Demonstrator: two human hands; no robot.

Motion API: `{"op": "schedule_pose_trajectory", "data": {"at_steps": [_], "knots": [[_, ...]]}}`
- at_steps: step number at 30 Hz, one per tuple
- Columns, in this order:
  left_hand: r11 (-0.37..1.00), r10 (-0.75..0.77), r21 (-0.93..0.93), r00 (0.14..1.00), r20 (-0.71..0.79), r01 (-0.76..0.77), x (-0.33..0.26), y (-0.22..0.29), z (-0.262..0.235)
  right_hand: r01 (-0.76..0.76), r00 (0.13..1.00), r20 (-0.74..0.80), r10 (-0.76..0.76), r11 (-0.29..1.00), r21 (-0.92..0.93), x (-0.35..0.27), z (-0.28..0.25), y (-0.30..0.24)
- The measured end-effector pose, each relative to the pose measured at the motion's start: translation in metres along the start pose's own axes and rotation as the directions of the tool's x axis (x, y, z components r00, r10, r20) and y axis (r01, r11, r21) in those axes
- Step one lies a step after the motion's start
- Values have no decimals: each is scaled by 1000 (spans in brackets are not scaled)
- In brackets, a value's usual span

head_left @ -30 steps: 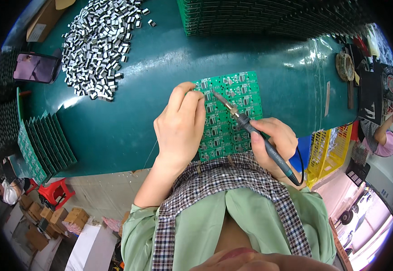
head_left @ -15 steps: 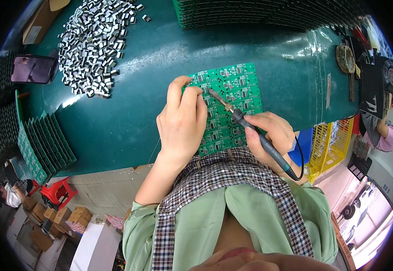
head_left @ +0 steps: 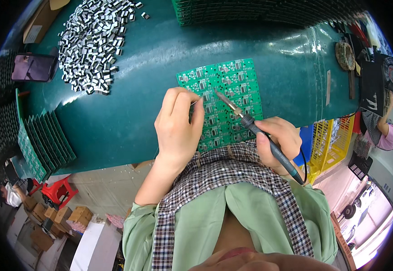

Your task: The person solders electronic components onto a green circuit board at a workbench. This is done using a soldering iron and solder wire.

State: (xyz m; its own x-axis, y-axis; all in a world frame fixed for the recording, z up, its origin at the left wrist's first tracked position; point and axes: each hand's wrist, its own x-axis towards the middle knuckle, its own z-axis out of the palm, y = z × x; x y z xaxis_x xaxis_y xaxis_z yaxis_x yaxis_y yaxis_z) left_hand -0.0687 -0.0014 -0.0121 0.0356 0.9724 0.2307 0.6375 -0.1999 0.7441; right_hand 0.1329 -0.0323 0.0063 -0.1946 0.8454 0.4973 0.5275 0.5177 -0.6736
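A green circuit board panel (head_left: 239, 90) with rows of small chips lies on the table in front of me, its near edge against my checked apron. My right hand (head_left: 281, 141) is closed around the dark handle of a soldering iron (head_left: 246, 118). The iron slants up to the left, its tip over the middle of the panel; contact cannot be made out. My left hand (head_left: 178, 119) pinches a thin solder wire (head_left: 194, 103) at the panel's left edge. More of that wire trails beside my left wrist.
A heap of small black-and-white components (head_left: 90, 49) lies at the far left, near a phone (head_left: 33, 67). Stacked boards stand at left (head_left: 47, 144) and along the back (head_left: 259, 11). A yellow basket (head_left: 329, 144), a fan (head_left: 390, 74) and another person's arm (head_left: 383, 124) are at right.
My left hand has drawn back toward me from the panel's upper left, uncovering that corner. The iron and my right hand have shifted slightly right and nearer. The panel has moved slightly left and away.
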Motion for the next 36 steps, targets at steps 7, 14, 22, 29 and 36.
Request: {"op": "schedule_pose_trajectory", "data": {"at_steps": [7, 14, 22, 29, 36], "knots": [[999, 48, 4, 999, -12, -48, -6, -3, 6, 41, 999, 7, -41, 999, -2, -3, 6, 3], [998, 68, 8, 998, -4, -68, -7, -3, 8, 36, 999, 6, -36, 999, 10, -2, 8, 1], [999, 51, 7, 997, 63, -52, -9, 2, 8, 16, 1000, 15, -17, 1000, 5, -6, 9, -2], [987, 149, 59, 989, 16, -150, -11, 1, 7, 15, 1000, 24, -15, 1000, 3, -8, 8, -8], [996, 76, 55, 997, 18, -77, -19, 3, -2, 20, 1000, -16, -21, 1000, -8, -14, -2, -7]]}}
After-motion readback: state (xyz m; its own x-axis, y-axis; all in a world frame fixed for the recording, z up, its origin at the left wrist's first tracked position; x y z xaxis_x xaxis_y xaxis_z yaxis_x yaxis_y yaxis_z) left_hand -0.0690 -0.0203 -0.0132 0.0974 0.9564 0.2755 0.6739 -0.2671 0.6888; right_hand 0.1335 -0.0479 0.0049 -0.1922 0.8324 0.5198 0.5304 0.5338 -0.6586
